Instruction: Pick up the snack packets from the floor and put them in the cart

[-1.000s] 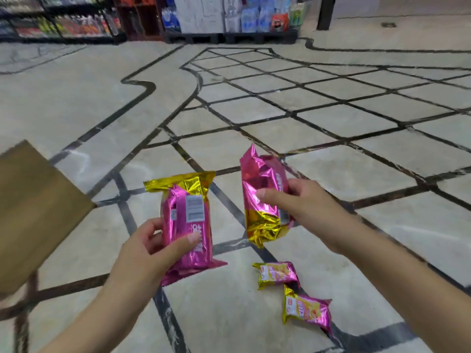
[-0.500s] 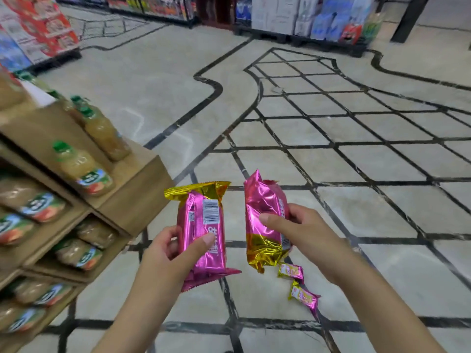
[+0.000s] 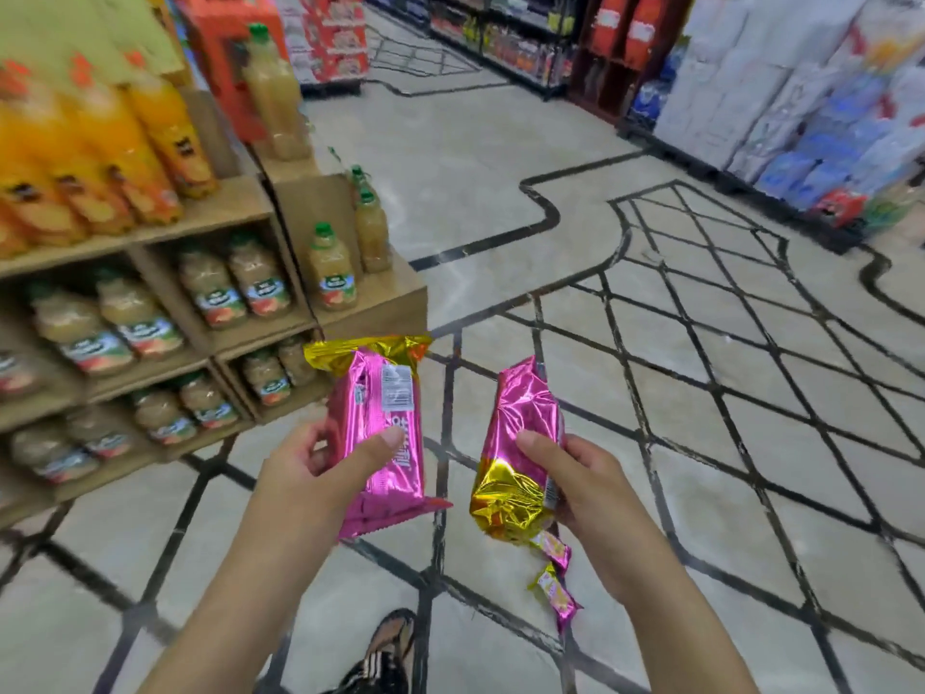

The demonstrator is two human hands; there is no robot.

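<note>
While both arms reach forward over the tiled floor [image 3: 500, 157], each hand grips one pink-and-gold snack packet. The left hand [image 3: 320, 473] is closed around the left packet [image 3: 383, 428]: its thumb [image 3: 380, 445] presses across the packet's front face, a little below the white barcode label, and the other fingers curl behind the packet's left edge, where only their tips show. This packet stands nearly upright, gold crimped end up and pink sealed end down, jutting below the thumb.

The right hand [image 3: 575, 485] is closed on the right packet [image 3: 515, 448]: the thumb [image 3: 535, 443] lies on the pink front near the packet's middle, and the fingers wrap round its right side and back. This packet is turned the other way, pink end up and crumpled gold end down, hanging just below the thumb. The two held packets are near each other but not touching.

Two smaller packets [image 3: 553, 576] of the same colours lie on the floor beneath the right hand, one partly hidden behind the gold end of the held packet, the other just below it on a dark floor line.

To the left stands a wooden shelf unit [image 3: 370, 300] stocked with juice bottles [image 3: 330, 268]. A sandalled foot [image 3: 385, 648] shows at the bottom edge. No cart shows in view.
</note>
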